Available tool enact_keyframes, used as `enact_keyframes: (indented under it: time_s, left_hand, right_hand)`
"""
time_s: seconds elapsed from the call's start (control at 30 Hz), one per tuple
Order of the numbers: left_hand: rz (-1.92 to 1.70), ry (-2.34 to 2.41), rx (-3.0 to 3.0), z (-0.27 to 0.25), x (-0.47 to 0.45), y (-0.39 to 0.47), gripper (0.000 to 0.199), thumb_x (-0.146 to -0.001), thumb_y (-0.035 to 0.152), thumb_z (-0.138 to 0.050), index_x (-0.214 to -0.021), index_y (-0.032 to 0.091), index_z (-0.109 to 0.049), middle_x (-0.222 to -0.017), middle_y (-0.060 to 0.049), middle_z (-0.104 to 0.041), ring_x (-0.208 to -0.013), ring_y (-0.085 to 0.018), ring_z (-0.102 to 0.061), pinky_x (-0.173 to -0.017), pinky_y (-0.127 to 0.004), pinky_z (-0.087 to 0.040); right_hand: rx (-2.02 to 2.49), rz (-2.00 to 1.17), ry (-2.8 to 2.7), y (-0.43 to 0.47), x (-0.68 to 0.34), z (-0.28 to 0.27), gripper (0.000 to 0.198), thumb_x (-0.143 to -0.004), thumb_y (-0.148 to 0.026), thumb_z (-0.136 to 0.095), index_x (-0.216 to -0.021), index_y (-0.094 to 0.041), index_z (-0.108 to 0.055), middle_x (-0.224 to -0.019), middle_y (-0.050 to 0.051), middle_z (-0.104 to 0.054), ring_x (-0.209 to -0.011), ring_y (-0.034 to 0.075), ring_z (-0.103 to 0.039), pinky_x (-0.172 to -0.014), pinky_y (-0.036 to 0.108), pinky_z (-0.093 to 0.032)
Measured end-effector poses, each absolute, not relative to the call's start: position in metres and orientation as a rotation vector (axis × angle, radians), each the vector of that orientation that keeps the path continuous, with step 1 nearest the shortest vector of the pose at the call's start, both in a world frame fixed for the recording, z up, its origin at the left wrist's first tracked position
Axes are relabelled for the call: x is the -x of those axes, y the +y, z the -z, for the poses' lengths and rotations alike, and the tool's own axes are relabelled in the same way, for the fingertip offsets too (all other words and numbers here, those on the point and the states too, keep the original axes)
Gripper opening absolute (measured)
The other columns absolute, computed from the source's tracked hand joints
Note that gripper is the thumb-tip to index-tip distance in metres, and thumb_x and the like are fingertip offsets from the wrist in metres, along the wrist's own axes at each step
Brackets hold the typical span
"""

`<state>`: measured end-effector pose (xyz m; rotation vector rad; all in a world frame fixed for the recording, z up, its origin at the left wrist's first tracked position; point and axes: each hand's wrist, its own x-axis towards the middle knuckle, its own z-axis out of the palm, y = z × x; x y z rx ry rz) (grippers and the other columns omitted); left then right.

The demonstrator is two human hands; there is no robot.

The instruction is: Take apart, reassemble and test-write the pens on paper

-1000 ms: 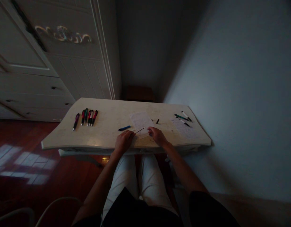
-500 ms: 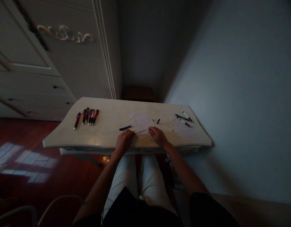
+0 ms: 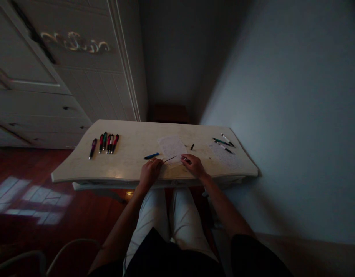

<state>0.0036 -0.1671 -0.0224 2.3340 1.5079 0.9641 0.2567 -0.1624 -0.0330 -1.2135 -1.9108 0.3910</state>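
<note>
Head cam, only view. Pinching thin dark stick (image 3: 170, 159) by near end in L hand (image 3: 149, 172), fingers closed on it; prob. held there to leave rest of length bare. Angled toward R hand (image 3: 194, 166), far tip just short of its fingertips, above ctr paper (image 3: 171, 144). Fingers of R hand drawn in, w/ dark bit (image 3: 188, 161) showing among them; can't tell what, or if gripped. Both held low near front edge of worktop (image 3: 134, 146), prob. for steadiness. Lying just beyond L hand: blue pen (image 3: 151, 156), likely there for easy reach. Lying beyond R hand: small dark piece (image 3: 192, 147), right of ctr paper, maybe set apart to avoid losing it. Far L: bunched row of pens (image 3: 109, 144) next to purple pen (image 3: 92, 149), roughly parallel, prob. for order. Far R: green pen (image 3: 221, 142) + white pens (image 3: 224, 147), laid looser, partly over R paper (image 3: 228, 157). Too dim to read either sheet.
</note>
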Motion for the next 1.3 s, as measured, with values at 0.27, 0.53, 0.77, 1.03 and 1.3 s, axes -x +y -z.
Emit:
enact_keyframes:
  time_s: [0.27,0.53,0.77,1.03,1.3]
  left_hand:
    - [-0.959,1.511,-2.334,0.020,-0.004,-0.167,0.024,-0.095,0.029,-0.049,-0.090,0.020,-0.069,-0.089,-0.007,-0.071,-0.081,-0.020,-0.065,-0.073,-0.028,-0.047]
    - [-0.948,1.511,-2.322,0.017,-0.004,-0.169,0.023,-0.095,0.029,-0.048,-0.090,0.021,-0.070,-0.089,-0.008,-0.072,-0.083,-0.021,-0.066,-0.074,-0.029,-0.048]
    - [-0.970,1.510,-2.328,0.021,-0.004,-0.168,0.024,-0.095,0.030,-0.048,-0.090,0.021,-0.069,-0.090,-0.007,-0.072,-0.083,-0.020,-0.066,-0.075,-0.028,-0.048]
    - [-0.947,1.527,-2.329,0.022,-0.004,-0.167,0.024,-0.096,0.030,-0.048,-0.089,0.021,-0.069,-0.091,-0.007,-0.072,-0.083,-0.020,-0.066,-0.074,-0.028,-0.047]
    - [-0.935,1.516,-2.333,0.020,-0.004,-0.168,0.022,-0.095,0.030,-0.049,-0.089,0.021,-0.069,-0.091,-0.007,-0.072,-0.083,-0.020,-0.065,-0.073,-0.028,-0.047]
  right_hand:
    - [1.204,-0.379,-1.927,-0.163,-0.258,0.034,0.025,-0.091,-0.030,-0.059,-0.112,-0.020,-0.069,-0.099,0.008,-0.074,-0.081,0.017,-0.070,-0.080,0.030,-0.056]
    - [1.227,-0.302,-1.916,-0.166,-0.255,0.032,0.023,-0.088,-0.034,-0.060,-0.103,-0.019,-0.070,-0.088,0.009,-0.073,-0.074,0.018,-0.069,-0.073,0.030,-0.056]
    - [1.259,-0.510,-1.778,-0.167,-0.256,0.031,0.027,-0.089,-0.039,-0.061,-0.104,-0.020,-0.071,-0.094,0.008,-0.074,-0.071,0.018,-0.072,-0.073,0.031,-0.059]
    - [1.243,-0.699,-1.680,-0.168,-0.254,0.026,0.028,-0.084,-0.044,-0.065,-0.096,-0.019,-0.071,-0.085,0.005,-0.074,-0.069,0.020,-0.073,-0.066,0.030,-0.060]
    - [1.229,-0.723,-1.609,-0.169,-0.253,0.023,0.029,-0.082,-0.046,-0.067,-0.092,-0.019,-0.072,-0.081,0.005,-0.075,-0.068,0.021,-0.074,-0.067,0.031,-0.061]
